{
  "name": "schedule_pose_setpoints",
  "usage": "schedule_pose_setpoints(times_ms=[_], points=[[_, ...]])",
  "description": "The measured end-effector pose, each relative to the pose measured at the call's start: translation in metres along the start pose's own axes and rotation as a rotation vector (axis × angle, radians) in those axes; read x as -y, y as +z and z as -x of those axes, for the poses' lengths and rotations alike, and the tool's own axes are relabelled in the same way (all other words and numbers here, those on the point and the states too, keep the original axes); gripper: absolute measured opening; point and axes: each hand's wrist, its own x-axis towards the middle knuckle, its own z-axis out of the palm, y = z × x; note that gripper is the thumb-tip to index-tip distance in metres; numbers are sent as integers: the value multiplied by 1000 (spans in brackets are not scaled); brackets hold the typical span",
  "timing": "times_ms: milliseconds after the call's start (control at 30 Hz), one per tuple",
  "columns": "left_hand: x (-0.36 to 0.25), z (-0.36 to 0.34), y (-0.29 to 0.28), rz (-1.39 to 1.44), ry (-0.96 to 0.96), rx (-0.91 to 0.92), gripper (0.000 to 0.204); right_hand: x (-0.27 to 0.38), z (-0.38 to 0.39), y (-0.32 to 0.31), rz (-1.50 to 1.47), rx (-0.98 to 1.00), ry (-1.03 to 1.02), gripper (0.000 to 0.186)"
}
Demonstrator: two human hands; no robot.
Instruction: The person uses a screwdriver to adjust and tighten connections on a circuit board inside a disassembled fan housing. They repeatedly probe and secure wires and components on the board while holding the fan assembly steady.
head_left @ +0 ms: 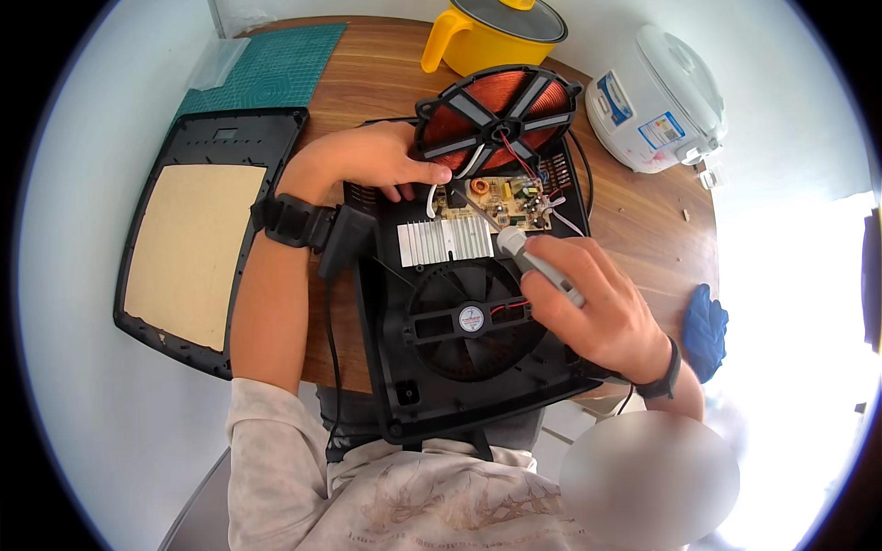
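Note:
An opened induction cooker base (386,367) lies across the table's front edge. Its copper coil (487,96) is tilted up at the far end, and my left hand (381,161) grips the coil's lower left edge, thumb in front beside a white wire (432,202). Some left fingers are hidden. My right hand (593,298) is closed round a grey-handled screwdriver (551,275). Its thin shaft points up-left over the circuit board (505,195); whether the tip touches is unclear. Nearer me are a silver heat sink (446,241) and a black fan (473,321).
Left lies the cooker's top cover (193,257), beyond it a green cutting mat (276,69). A yellow pot (491,41) stands behind the coil, a white rice cooker (652,101) at the back right. A blue cloth-like bundle (705,331) is by the right edge.

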Motion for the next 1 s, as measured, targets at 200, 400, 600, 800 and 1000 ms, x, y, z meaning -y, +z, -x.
schedule_pose_setpoints(times_ms=[200, 400, 600, 800, 1000], points=[[-23, 31, -9, -109, 8, -126, 74, -4, 13, 2, -117, -181, 129, 34], [-23, 42, -12, -195, 196, -466, 67, -11, 14, -4, -160, -276, 241, 35], [-37, 55, -4, -220, 347, -666, 52, -16, 18, -9, -191, -336, 349, 34], [-54, 73, -5, -389, 637, -896, 37, -16, 23, -8, -306, -421, 426, 35], [-77, 91, 14, -311, 550, -556, 25, -13, 31, -11, -494, -531, 545, 39]])
